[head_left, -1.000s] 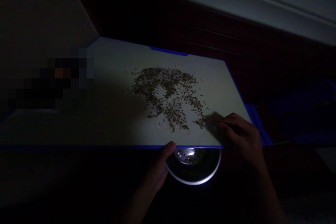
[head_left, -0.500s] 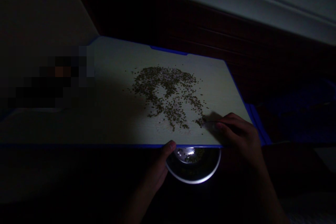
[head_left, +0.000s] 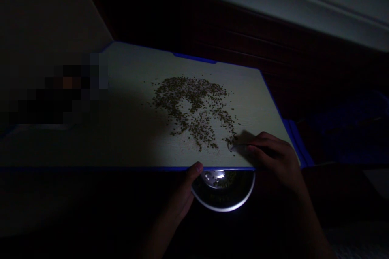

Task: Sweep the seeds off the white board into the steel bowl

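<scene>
Small greenish-brown beans or seeds (head_left: 200, 127) lie scattered over a pale folding table (head_left: 252, 101) with blue edging. My right hand (head_left: 275, 153) rests low over the table's right side, fingers pinched on the handle of what looks like a spoon (head_left: 233, 147). Its tip touches a few seeds near the front edge. Just below that edge, a shiny metal bowl (head_left: 240, 204) holds more of the seeds, partly covered by the table. Against the bowl's left rim is my left hand (head_left: 188, 190), thumb up at the table edge and fingers curled beneath; their exact grip is dark.
A blurred-out patch (head_left: 60, 93) covers something at the table's left end. Blue plastic (head_left: 299, 141) stands beyond the right edge. Dark wooden panelling (head_left: 237, 32) and a pale ledge (head_left: 288, 0) lie behind the table. The surroundings are very dim.
My right hand has drawn the spoon slightly left and down, its tip now nearer the front edge among the last few seeds. My left hand and the bowl stay about where they were.
</scene>
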`<move>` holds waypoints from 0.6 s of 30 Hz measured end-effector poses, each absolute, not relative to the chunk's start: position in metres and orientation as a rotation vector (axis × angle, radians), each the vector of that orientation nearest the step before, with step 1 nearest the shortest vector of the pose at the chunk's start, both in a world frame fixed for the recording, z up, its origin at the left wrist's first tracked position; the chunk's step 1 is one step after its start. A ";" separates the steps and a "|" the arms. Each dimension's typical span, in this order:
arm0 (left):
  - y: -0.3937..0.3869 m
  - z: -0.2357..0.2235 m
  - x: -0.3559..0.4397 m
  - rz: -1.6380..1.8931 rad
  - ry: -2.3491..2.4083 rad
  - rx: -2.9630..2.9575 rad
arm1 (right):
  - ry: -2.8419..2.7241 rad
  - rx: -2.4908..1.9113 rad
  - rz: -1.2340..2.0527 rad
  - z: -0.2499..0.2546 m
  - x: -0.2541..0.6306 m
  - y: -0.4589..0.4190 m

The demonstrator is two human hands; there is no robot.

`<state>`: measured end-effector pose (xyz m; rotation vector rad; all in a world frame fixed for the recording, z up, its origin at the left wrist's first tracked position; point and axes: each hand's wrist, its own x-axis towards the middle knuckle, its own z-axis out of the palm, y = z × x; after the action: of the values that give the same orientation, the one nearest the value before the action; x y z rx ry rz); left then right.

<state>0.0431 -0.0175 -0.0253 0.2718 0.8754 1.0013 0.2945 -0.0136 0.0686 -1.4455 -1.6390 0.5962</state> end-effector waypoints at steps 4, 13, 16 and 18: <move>-0.016 -0.023 0.044 0.993 0.890 0.270 | -1.682 -1.429 0.616 0.069 0.294 -0.014; -0.018 -0.020 0.043 0.999 0.866 0.275 | -1.766 -1.390 0.702 0.071 0.294 -0.014; -0.017 -0.021 0.042 0.991 0.866 0.301 | -1.800 -1.356 0.729 0.073 0.294 -0.014; -0.017 -0.023 0.042 0.976 0.863 0.315 | -1.820 -1.332 0.743 0.074 0.294 -0.014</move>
<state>0.0424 -0.0166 -0.0225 0.3153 0.8627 0.9759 0.2943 -0.0139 0.0739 -1.3315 -1.8197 0.7427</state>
